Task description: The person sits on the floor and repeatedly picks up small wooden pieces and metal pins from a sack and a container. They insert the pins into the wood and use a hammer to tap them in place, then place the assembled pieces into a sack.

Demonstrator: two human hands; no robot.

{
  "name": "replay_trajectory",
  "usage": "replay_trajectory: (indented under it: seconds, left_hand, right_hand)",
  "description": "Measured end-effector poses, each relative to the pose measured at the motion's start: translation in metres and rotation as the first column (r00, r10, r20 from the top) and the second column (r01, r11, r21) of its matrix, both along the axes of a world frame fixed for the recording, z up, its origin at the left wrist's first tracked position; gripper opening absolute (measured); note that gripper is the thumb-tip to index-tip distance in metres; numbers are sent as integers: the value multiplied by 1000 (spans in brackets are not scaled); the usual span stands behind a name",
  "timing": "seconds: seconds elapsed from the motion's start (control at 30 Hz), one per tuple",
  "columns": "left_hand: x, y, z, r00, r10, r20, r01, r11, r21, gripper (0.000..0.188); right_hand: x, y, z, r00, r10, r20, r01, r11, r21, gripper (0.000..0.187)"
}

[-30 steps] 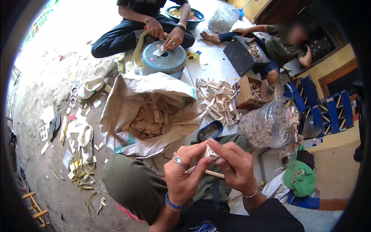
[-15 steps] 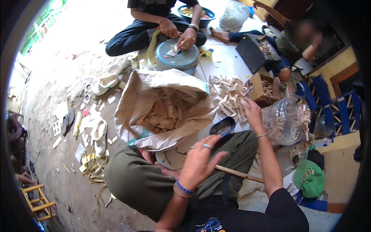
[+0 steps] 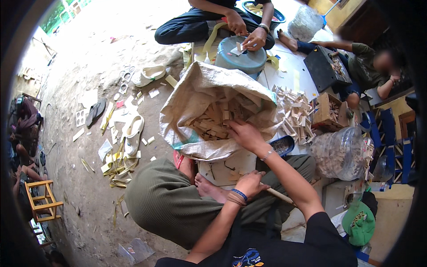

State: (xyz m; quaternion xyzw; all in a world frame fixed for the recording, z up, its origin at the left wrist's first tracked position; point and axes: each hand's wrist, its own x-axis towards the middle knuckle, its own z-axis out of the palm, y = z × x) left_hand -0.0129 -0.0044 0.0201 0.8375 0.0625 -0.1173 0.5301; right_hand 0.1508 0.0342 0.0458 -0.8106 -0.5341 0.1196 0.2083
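Note:
My right hand (image 3: pixel 245 134) reaches over the near rim of a white woven sack (image 3: pixel 178 104). Its fingers are closed on a small wooden piece (image 3: pixel 226 115), just above many similar pale pieces (image 3: pixel 207 127) inside the sack. Low over my lap, my left hand (image 3: pixel 251 184) is closed around the end of a thin wooden stick (image 3: pixel 281 196). The far end of the stick passes under my right forearm. Right of the sack lies a loose heap of wooden strips (image 3: pixel 296 111), with a small blue tray (image 3: pixel 283 145) on its near side.
Opposite me, a person works over an upturned blue-grey tub (image 3: pixel 240 55). To the right are a wooden box (image 3: pixel 328 109), a black box (image 3: pixel 327 71), a large clear plastic jar (image 3: pixel 340 153) and another seated person. White clogs (image 3: pixel 133 133) and scraps lie on the ground at left.
My right hand has moved left from the wood heap into the sack opening. My left hand, spread before, has lowered and closed on the stick. The view has shifted left.

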Motion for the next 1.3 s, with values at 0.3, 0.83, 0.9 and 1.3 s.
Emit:
replay_trajectory:
  seconds: [0.3,0.83,0.9,1.3]
  left_hand:
    - [-8,-10,-30,982,-138,-127,130,989,-75,70]
    - [-2,-8,-26,982,-118,-145,105,990,-96,77]
    - [-3,-10,-28,988,-76,-133,67,995,-75,76]
    - [6,-6,-25,954,292,63,-266,926,-269,48]
  right_hand:
    - [25,53,-83,965,-223,141,227,974,-16,70]
    - [82,19,-90,939,-281,-200,308,944,120,38]
    - [87,13,-88,929,-296,-222,319,944,80,39]
    - [46,-31,-26,674,-280,-684,410,911,31,41]
